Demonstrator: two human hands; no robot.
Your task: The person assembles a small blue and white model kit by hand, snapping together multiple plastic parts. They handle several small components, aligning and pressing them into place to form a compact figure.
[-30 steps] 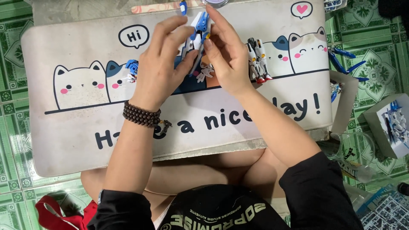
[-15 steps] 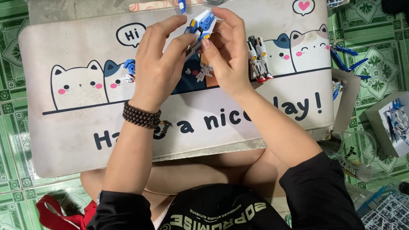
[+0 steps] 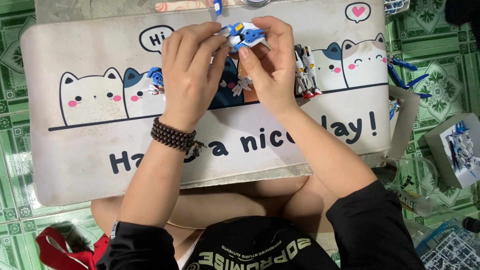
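Both hands have shifted slightly toward the far edge of the mat since the earlier frames, and the small blue-and-white model part (image 3: 241,36) between them now lies more crosswise, its blue prongs pointing to the right. It is held above the far middle of the cat-print desk mat (image 3: 90,150), close to that far edge. The left hand (image 3: 190,75) curls over the part from the left, fingertips closed on it; its fingers hide much of the piece, so the exact shape is hard to make out. The right hand (image 3: 267,67) pinches the part from the right, thumb (image 3: 248,59) underneath and fingers over the top. A dark beaded bracelet (image 3: 172,135) circles the left wrist.

Just under the hands, another small white piece (image 3: 241,86) lies on the mat, mostly covered by the right palm. To the left of the left hand, a blue and white piece (image 3: 155,80) peeks out, half hidden by the knuckles. Right of the right hand, a pair of white model legs with red feet (image 3: 306,72) lies on the mat. At the mat's far edge a blue piece (image 3: 217,6) is cut off by the frame.

Off the mat's right edge, blue plastic runners (image 3: 407,77) lie on the green tiled floor (image 3: 435,40), and a model kit box (image 3: 457,150) sits near the right frame edge. A red strap (image 3: 60,250) shows at the lower left, partly cut off.
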